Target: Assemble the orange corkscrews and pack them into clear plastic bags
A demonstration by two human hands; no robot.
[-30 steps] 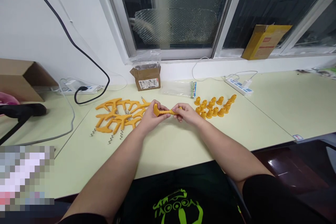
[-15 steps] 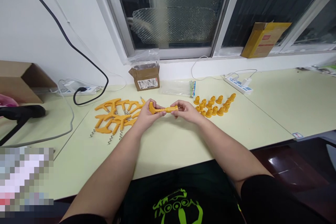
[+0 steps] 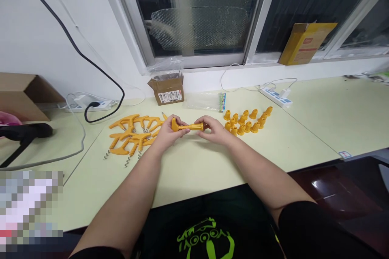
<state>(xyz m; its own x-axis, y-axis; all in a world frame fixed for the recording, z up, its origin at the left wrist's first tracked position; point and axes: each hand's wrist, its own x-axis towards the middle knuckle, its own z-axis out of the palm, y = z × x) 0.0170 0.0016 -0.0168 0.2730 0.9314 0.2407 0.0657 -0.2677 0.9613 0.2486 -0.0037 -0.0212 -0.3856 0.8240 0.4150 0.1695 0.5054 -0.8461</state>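
My left hand [image 3: 170,130] is closed on an orange-yellow T-handled corkscrew [image 3: 175,124] held sideways above the table. Over the corkscrew's far end sits a ribbed yellow sleeve [image 3: 196,127], its flared rim pointing right. The fingers of my right hand [image 3: 214,129] are closed around that rim; part of the grip is hidden. Left of my hands lies a pile of similar corkscrews [image 3: 130,135], with bare metal spirals showing. To the right stand several loose yellow sleeves [image 3: 242,128], grouped together.
An opened cardboard box [image 3: 168,91] stands against the wall, beside a clear plastic bag [image 3: 202,102]. Power strips lie at the right [image 3: 276,96] and left [image 3: 105,105] with cords. A black stand-like object [image 3: 27,131] is at the left edge. A yellow carton [image 3: 308,44] leans on the window.
The sleeve has shifted slightly left along the corkscrew, covering more of its shaft, and my right hand has moved left with it. The view has tilted a little.
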